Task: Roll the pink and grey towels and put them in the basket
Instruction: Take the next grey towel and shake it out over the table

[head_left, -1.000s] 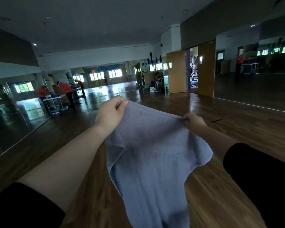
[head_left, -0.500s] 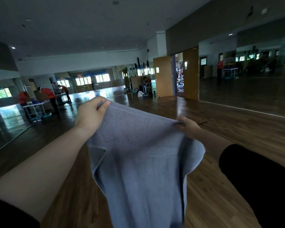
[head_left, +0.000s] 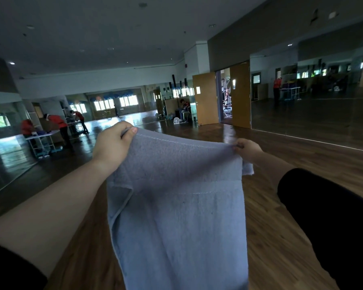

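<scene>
The grey towel [head_left: 176, 216] hangs in the air in front of me, stretched between both hands and dropping past the bottom of the view. My left hand [head_left: 111, 143] pinches its upper left corner. My right hand [head_left: 248, 150] pinches the upper right corner, where a small flap of towel sticks out below the fingers. The towel's left edge is folded inward. Neither a pink towel nor a basket is in view.
A wooden floor [head_left: 302, 164] spreads through a large dim hall with mirrored walls. People in red stand by a white table [head_left: 42, 137] at far left. Open wooden doors [head_left: 205, 99] are at the back right.
The view has swung slightly, and both hands with the towel now sit a little more to the right. The towel hangs straighter, its right side narrower than before.
</scene>
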`<state>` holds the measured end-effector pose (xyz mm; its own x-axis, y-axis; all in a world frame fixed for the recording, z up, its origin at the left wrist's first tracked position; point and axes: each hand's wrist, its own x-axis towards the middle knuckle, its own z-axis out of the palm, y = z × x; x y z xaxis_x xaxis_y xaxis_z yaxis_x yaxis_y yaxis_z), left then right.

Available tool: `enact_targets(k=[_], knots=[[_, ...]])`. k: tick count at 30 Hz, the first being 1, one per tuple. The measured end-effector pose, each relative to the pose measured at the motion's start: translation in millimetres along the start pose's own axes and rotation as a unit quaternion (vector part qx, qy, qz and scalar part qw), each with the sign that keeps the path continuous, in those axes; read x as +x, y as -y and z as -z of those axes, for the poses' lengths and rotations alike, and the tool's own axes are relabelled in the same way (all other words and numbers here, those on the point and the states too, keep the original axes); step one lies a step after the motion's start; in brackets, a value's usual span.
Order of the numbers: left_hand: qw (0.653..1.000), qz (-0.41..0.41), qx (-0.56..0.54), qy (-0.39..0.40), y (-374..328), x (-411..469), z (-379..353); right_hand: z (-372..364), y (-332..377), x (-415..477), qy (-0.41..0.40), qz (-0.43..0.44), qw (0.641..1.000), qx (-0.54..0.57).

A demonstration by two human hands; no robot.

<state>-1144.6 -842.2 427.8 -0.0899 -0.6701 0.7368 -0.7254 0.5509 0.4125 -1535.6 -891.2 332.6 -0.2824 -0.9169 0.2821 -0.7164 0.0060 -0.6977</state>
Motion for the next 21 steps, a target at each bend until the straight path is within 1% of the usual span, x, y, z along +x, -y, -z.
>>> enact_targets(k=[3, 5, 7, 8, 10, 12, 16, 21], knots=[[0.999, -0.003, 0.035, 0.014, -5.3, 6.7, -4.0, 10.7, 7.4, 10.8, 0.016, -0.022, 0.999, -0.030], [0.998, 0.005, 0.051, 0.028, -8.9, 11.0, -8.6, 16.1, 11.6, 14.7, 0.020, -0.052, 0.998, -0.009], [0.998, 0.036, 0.044, 0.027, -14.3, 14.9, -14.0, 21.8, 15.5, 16.6, -0.003, -0.071, 0.997, 0.027], [0.997, 0.055, 0.039, 0.023, -17.9, 16.6, -16.4, 23.8, 16.9, 18.8, -0.016, -0.068, 0.997, 0.034], [0.996, 0.078, 0.030, 0.018, -24.6, 19.5, -20.3, 28.8, 16.2, 26.3, -0.045, -0.032, 0.998, 0.018], [0.997, 0.062, 0.021, 0.033, -29.4, 21.2, -20.8, 36.1, 12.7, 33.6, -0.070, -0.007, 0.997, 0.023], [0.996, 0.012, -0.009, 0.088, -34.4, 25.0, -21.4, 55.5, 5.8, 46.4, -0.113, 0.009, 0.992, 0.060], [0.998, -0.027, -0.013, 0.046, -50.2, 30.2, -33.0, 78.3, -2.4, 56.8, -0.154, -0.001, 0.984, 0.094]])
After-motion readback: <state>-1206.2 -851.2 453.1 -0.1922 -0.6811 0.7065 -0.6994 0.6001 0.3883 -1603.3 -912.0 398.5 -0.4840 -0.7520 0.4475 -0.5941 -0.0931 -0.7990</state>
